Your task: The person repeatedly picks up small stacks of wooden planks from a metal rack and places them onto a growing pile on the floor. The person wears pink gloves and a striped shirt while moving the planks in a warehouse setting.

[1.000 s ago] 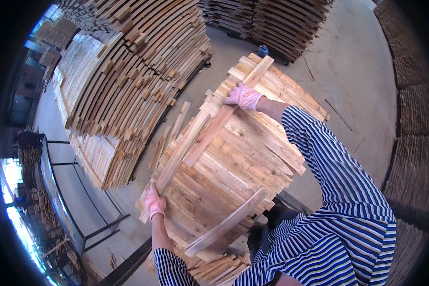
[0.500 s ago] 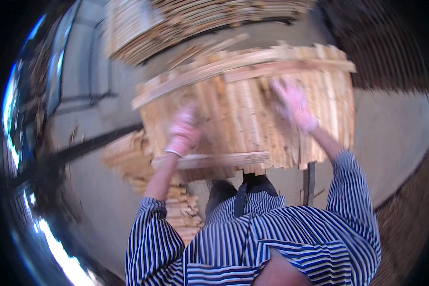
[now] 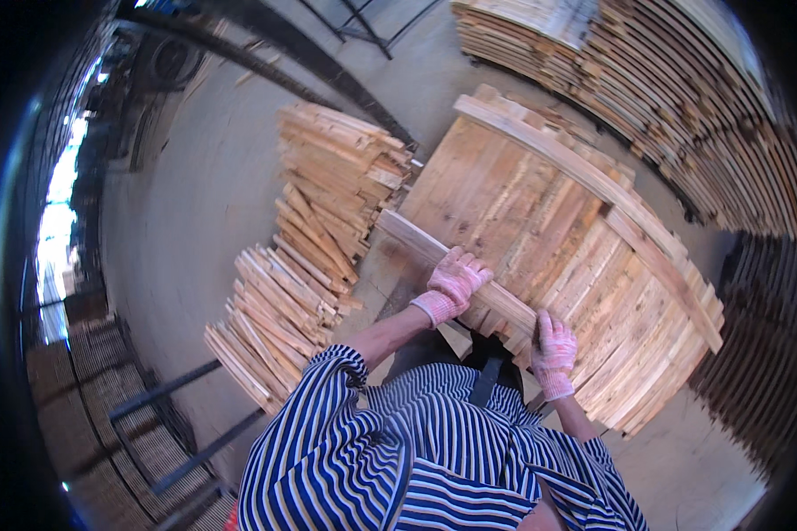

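Observation:
My left hand [image 3: 456,281], in a pink and white glove, is closed over the near wooden slat [image 3: 416,239], with its fingers curled across the top. At that slat's right end my right hand [image 3: 554,350], gloved alike, is closed with its fingers on the wood; its palm side is hidden. The slat lies crosswise along the near edge of a bed of boards [image 3: 514,217] laid side by side. Along the far edge runs a long crosswise slat [image 3: 549,159], and a shorter slat [image 3: 664,279] lies beside its right part.
To the left are a stack of short wooden pieces [image 3: 336,150] and a looser pile of sticks [image 3: 274,310]. A dark metal frame [image 3: 164,389] stands at the lower left. Large board stacks [image 3: 584,71] stand at the far right, and a dark beam [image 3: 319,62] crosses the upper left.
The view has turned leftward, so the boards sit farther right. Both hands, earlier apart and blurred over the boards, have come back to the near slat and closed on it.

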Motion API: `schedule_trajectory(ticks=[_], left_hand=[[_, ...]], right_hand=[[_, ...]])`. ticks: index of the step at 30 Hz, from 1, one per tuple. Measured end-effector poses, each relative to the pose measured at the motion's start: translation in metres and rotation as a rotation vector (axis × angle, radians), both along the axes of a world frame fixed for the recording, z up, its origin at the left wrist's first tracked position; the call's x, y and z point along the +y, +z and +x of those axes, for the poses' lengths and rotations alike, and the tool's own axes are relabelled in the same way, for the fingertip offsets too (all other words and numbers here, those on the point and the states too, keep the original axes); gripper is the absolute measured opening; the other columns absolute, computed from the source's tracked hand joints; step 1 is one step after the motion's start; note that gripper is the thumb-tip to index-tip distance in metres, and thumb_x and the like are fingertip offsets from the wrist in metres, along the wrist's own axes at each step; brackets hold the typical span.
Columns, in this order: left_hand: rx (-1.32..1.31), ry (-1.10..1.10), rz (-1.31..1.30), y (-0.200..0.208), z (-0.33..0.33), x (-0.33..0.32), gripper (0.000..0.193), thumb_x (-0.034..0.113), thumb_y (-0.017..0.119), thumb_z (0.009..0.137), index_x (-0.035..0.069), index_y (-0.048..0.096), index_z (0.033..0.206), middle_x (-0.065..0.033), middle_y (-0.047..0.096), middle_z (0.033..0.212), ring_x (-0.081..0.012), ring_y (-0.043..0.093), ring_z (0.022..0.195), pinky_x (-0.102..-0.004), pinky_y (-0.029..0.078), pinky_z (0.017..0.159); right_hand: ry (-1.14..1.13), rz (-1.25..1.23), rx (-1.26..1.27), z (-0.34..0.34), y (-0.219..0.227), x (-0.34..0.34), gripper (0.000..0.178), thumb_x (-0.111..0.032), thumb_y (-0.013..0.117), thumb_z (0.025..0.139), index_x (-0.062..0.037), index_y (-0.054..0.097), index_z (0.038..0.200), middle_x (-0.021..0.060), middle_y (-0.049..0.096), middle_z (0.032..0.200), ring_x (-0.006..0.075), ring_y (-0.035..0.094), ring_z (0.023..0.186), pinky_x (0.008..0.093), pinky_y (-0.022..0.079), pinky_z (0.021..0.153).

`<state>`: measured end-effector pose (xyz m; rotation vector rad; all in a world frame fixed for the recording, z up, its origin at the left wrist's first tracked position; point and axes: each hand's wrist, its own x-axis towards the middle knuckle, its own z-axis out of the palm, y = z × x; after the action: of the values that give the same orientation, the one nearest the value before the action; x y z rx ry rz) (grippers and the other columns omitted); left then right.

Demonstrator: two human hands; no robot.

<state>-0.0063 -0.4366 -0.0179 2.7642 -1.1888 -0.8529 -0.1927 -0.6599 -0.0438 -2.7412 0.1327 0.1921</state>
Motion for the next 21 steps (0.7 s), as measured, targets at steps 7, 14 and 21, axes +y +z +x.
schedule_trajectory(ticks=[7,14,21], left_hand=[[-0.128,0.404,-0.191,-0.019,-0.036,0.061,0.083,0.045,0.079,0.074,0.019,0.049,0.147,-0.0154,0.040,0.155,-0.0372,0.030,0.148,-0.0468,0.020,0.124],[-0.179,1.472,-0.136,-0.144,-0.115,0.227,0.095,0.053,0.076,0.080,0.013,0.034,0.155,-0.0235,0.039,0.155,-0.0421,0.035,0.145,-0.0478,0.031,0.119],[0.060,1.915,-0.150,-0.315,-0.067,0.373,0.099,0.052,0.078,0.078,0.004,0.034,0.152,-0.0279,0.047,0.147,-0.0417,0.047,0.136,-0.0454,0.039,0.113]], right_hand=[[0.079,0.031,0.041,0.004,0.010,0.027,0.070,-0.007,0.075,0.072,-0.0108,0.053,0.137,0.0201,0.060,0.128,0.0418,0.059,0.112,0.0510,0.048,0.097],[0.342,0.424,0.001,-0.023,0.040,0.103,0.068,-0.010,0.078,0.071,-0.0071,0.055,0.135,0.0229,0.061,0.125,0.0431,0.063,0.103,0.0502,0.053,0.088],[0.173,0.379,0.631,-0.065,-0.049,0.208,0.068,-0.018,0.075,0.081,-0.0121,0.051,0.144,0.0205,0.058,0.135,0.0391,0.058,0.121,0.0450,0.050,0.101]])
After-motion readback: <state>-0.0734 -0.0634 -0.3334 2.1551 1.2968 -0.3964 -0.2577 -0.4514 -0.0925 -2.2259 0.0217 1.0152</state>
